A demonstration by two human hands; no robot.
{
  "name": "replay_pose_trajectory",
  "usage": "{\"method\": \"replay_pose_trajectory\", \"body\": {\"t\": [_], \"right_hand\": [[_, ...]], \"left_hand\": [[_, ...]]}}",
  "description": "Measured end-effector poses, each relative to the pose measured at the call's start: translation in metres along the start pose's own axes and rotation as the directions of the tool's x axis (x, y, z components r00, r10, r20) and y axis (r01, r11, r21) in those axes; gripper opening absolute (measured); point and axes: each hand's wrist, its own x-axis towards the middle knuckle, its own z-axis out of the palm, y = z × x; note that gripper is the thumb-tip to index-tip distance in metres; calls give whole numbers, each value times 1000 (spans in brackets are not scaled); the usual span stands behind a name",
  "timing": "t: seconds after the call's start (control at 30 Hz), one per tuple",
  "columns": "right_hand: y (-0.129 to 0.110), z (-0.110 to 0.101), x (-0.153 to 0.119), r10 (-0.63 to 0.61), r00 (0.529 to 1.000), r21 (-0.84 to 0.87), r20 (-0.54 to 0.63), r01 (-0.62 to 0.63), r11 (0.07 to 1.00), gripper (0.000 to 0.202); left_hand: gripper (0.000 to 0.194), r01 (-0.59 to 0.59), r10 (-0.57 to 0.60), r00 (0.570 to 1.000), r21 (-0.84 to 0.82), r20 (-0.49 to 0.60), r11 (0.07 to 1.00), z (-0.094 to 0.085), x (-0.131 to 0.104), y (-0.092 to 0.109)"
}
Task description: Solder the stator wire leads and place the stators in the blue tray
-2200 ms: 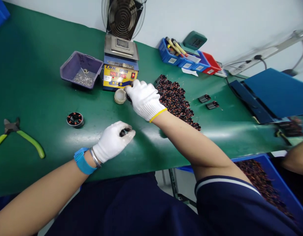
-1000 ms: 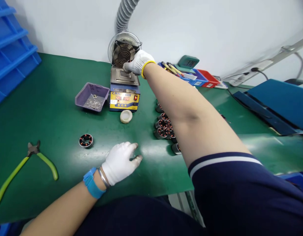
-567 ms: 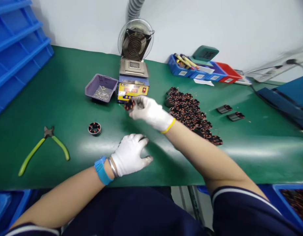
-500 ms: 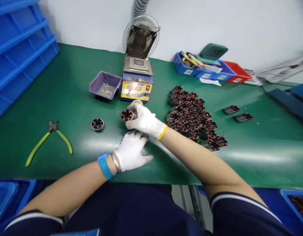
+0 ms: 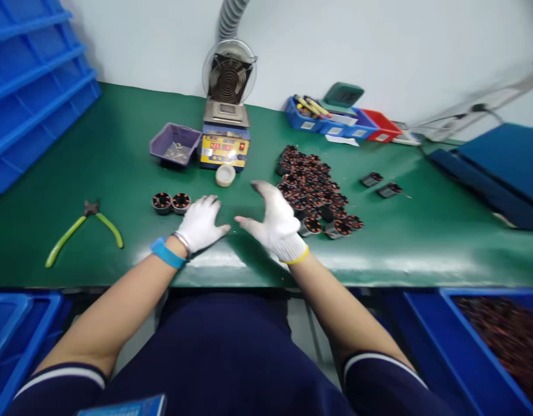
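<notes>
Left of center in the frame, two short round metal cylinders (image 5: 171, 203) stand side by side on the green tabletop (image 5: 131, 156), seeming to touch. Each has a dark gray outer wall and a black inside, with orange-copper patches spaced around an open middle, a bit like petals. Just beside the right-hand one of the pair, the left hand (image 5: 200, 224), in a white knit glove with grimy fingertips, lies over the tabletop, open, thumb spread from the fingers. Whether it touches that cylinder I can't tell.

Near the middle, the right hand (image 5: 272, 218), in a matching glove with a yellow cuff edge, is open and empty, thumb and fingers well apart.

Right of it sits a crowded cluster of similar copper-and-black cylinders (image 5: 309, 185), most with their open ends up, some at the near edge tilted. Farther right, two more cylinders (image 5: 381, 185) lie on their sides, apart from the cluster.

Upper center, a yellow-and-blue boxy device (image 5: 225, 149) with red digits has a small pale round cup (image 5: 225, 175) in front and a purple plastic bin (image 5: 175, 144) to its left. Green-handled cutters (image 5: 91, 209) lie open at the left.
</notes>
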Motion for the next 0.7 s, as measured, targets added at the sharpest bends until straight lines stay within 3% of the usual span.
{"method": "replay_pose_trajectory", "body": {"t": [0.07, 0.13, 0.27, 0.37, 0.43, 0.53, 0.63, 0.7], "right_hand": [[22, -22, -30, 125, 981, -125, -147, -143, 982, 79], [35, -36, -47, 187, 967, -246, -173, -226, 943, 80], [43, -39, -41, 229, 973, -453, 8, -201, 868, 82], [46, -31, -26, 226, 970, -535, 90, -144, 833, 75], [49, -24, -19, 175, 978, -562, 115, -81, 823, 66], [54, -17, -13, 118, 983, -568, 137, -19, 823, 58], [45, -14, -11, 190, 978, -453, 82, -133, 881, 55], [27, -14, -11, 255, 965, -207, 57, -239, 949, 56]], "left_hand": [[54, -28, 23, 999, 139, 35, 990, -4, 3, -9], [55, -44, 35, 998, 209, 45, 977, -5, 6, -17], [55, -46, 40, 999, 271, 27, 962, -2, 10, -23], [53, -82, 75, 997, 277, 35, 957, 2, 4, -12], [55, -150, 134, 987, 203, 90, 968, 7, -3, 0], [59, -144, 154, 983, -105, 96, 984, 17, -7, 15], [60, -57, 73, 996, -266, 50, 962, 23, -4, 23], [55, 16, -7, 1000, -358, 26, 934, 22, 1, 25]]}}
